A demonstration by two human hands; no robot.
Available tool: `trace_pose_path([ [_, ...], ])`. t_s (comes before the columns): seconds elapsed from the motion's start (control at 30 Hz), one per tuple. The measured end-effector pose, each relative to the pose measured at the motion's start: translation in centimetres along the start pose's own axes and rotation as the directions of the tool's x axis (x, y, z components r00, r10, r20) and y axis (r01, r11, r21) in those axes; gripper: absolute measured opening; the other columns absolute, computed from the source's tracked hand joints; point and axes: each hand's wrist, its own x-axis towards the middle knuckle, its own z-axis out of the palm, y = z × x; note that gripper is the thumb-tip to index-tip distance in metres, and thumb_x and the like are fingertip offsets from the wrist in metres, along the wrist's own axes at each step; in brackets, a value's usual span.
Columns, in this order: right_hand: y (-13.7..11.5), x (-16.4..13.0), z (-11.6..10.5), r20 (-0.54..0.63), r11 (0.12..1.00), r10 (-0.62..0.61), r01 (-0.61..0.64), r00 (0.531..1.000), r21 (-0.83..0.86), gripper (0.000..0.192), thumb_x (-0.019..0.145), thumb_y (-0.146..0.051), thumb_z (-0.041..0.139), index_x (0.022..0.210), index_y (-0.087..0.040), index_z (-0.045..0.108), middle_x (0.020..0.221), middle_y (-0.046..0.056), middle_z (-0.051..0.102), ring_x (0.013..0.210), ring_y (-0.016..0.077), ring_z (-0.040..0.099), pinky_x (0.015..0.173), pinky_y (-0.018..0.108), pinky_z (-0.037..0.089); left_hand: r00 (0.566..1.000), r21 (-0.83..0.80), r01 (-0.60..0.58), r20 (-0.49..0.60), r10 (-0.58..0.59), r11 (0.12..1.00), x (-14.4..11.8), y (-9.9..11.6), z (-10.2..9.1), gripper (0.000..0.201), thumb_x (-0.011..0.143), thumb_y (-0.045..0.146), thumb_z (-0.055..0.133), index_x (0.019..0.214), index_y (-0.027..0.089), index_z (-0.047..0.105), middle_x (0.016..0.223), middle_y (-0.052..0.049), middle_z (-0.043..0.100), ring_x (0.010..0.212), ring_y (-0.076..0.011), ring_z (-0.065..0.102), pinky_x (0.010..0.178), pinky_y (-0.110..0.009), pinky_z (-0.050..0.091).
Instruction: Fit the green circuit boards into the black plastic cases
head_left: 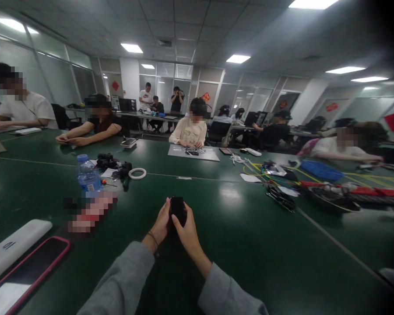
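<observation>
A small black box-like object stands just above the green table, held between both my hands. My left hand cups its left side and my right hand wraps its right side and back. Grey sleeves cover both my forearms; a dark band circles my left wrist. What the object is cannot be made out.
A phone in a pink case and a white case lie at lower left. A water bottle, black parts and a tape roll sit beyond. Cables and a blue tray lie at right. Several people sit around the table.
</observation>
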Motion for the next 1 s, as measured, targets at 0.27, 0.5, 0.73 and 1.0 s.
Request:
trace_pose_path([
  [0.27, -0.2, -0.1, -0.4, -0.035, 0.999, -0.032, 0.03, 0.999, -0.044, 0.053, 0.084, -0.042, 0.053, 0.132, -0.024, 0.04, 0.122, 0.008, 0.048, 0.115, 0.021, 0.047, 0.101, 0.04, 0.038, 0.997, 0.012, -0.002, -0.072, 0.003, 1.0, 0.4, -0.5, -0.7, 0.05, 0.075, 0.053, 0.059, 0.104, 0.013, 0.062, 0.094, -0.011, 0.068, 0.085, -0.0189, 0.064, 0.079, -0.03, 0.049],
  [0.5, -0.5, -0.2, -0.6, -0.107, 0.996, -0.018, 0.008, 0.994, -0.093, 0.048, 0.085, -0.042, 0.051, 0.127, -0.02, 0.044, 0.119, 0.01, 0.047, 0.112, 0.0209, 0.048, 0.099, 0.04, 0.039, 0.995, 0.025, -0.084, -0.059, 0.085, 0.996, 0.4, -0.5, -0.7, 0.044, 0.074, 0.046, 0.065, 0.105, 0.015, 0.062, 0.093, -0.009, 0.068, 0.082, -0.0169, 0.065, 0.078, -0.029, 0.05],
  [0.73, 0.3, 0.4, -0.9, -0.203, 0.998, 0.052, -0.046, 0.978, 0.031, 0.053, 0.089, -0.045, 0.044, 0.135, -0.021, 0.036, 0.133, 0.009, 0.042, 0.122, 0.0209, 0.042, 0.105, 0.04, 0.034, 1.0, -0.089, -0.012, -0.027, 0.01, 0.996, 0.8, 0.0, -1.3, 0.045, 0.081, 0.051, 0.053, 0.101, 0.012, 0.063, 0.098, -0.012, 0.068, 0.088, -0.0203, 0.065, 0.082, -0.034, 0.05],
  [1.0, 0.6, 0.9, -1.1, -0.027, 0.987, 0.066, -0.062, 0.997, 0.149, 0.048, 0.092, -0.047, 0.036, 0.136, -0.028, 0.039, 0.141, 0.001, 0.039, 0.132, 0.0173, 0.033, 0.112, 0.039, 0.022, 0.991, -0.131, 0.127, -0.015, -0.13, 0.983, 0.8, 0.4, -1.4, 0.045, 0.081, 0.05, 0.054, 0.105, 0.013, 0.062, 0.097, -0.011, 0.068, 0.088, -0.02, 0.066, 0.084, -0.034, 0.05],
])
